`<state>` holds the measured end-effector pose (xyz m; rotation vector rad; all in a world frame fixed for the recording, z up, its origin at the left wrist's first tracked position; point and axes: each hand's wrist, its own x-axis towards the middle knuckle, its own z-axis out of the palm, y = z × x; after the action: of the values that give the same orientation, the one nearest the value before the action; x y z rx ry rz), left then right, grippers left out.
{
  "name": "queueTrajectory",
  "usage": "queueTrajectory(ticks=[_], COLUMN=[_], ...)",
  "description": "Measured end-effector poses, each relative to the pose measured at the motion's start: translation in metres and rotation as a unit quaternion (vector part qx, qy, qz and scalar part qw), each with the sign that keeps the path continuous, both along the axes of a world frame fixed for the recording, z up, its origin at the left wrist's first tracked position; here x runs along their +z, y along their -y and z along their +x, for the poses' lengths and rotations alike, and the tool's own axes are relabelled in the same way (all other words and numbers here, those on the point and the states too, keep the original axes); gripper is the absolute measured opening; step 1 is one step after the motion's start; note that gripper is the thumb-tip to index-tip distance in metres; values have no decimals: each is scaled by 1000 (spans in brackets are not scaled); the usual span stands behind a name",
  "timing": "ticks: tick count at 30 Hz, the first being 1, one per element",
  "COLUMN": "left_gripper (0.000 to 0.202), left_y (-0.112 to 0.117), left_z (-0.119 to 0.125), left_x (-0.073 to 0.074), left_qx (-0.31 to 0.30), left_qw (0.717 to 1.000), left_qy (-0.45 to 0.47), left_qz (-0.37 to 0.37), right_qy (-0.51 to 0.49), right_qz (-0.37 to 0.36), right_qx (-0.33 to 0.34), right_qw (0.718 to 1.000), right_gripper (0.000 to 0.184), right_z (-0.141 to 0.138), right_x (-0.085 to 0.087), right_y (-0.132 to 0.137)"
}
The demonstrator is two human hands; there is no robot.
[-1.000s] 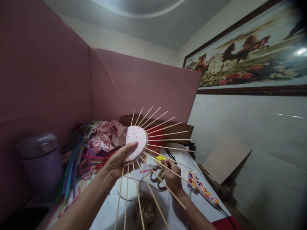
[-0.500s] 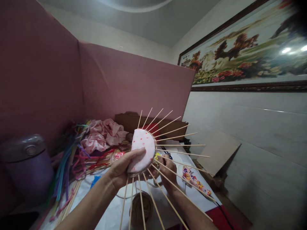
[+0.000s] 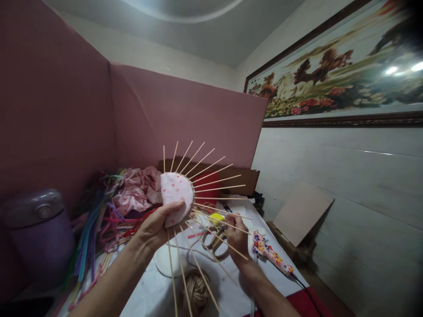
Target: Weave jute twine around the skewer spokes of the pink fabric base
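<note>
My left hand (image 3: 159, 225) grips a half-round base (image 3: 176, 191) covered in pale pink fabric with red dots, thumb on top. Thin wooden sticks (image 3: 211, 179) fan out from its curved edge. To the right, my right hand (image 3: 237, 233) has its fingers closed behind some of the sticks. What they pinch, if anything, I cannot make out. Below lies a ball of brown yarn (image 3: 197, 290), partly covered by sticks. A loose strand (image 3: 194, 247) runs on the table near the scissors (image 3: 220, 244).
A flower-patterned glue gun (image 3: 271, 253) with a black cord lies right of my right hand. Behind are a yellow tape measure (image 3: 217, 218) and crumpled pink fabric (image 3: 135, 189). Coloured pipe cleaners (image 3: 87, 237) and a purple container (image 3: 38, 237) stand left. A pink partition (image 3: 185, 114) rises behind.
The base with its sticks has moved left with my left hand. My right hand has drawn away from the base's edge, a little to the right, uncovering the scissors.
</note>
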<state>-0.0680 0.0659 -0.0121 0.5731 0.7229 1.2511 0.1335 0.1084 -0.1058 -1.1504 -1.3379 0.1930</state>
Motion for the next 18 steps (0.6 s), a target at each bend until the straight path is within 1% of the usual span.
queueTrajectory(ticks=[3, 6, 12, 15, 18], left_gripper=[16, 14, 12, 11, 10], left_y=[-3, -4, -7, -9, -9], left_z=[-7, -11, -17, -19, -20], left_x=[2, 4, 2, 0, -1], left_qx=[12, 17, 25, 22, 13], left_qw=[1000, 1000, 999, 999, 999], left_qy=[-15, -19, -36, -39, -43], left_qz=[-6, -1, 7, 3, 3], right_qy=[1, 2, 54, 52, 41], right_qz=[25, 66, 148, 147, 117], right_qx=[10, 19, 57, 45, 20], right_qw=[1000, 998, 986, 987, 992], right_gripper=[23, 18, 12, 12, 13], right_z=[8, 14, 16, 16, 16], right_x=[3, 4, 7, 9, 11], right_y=[1, 4, 14, 15, 13])
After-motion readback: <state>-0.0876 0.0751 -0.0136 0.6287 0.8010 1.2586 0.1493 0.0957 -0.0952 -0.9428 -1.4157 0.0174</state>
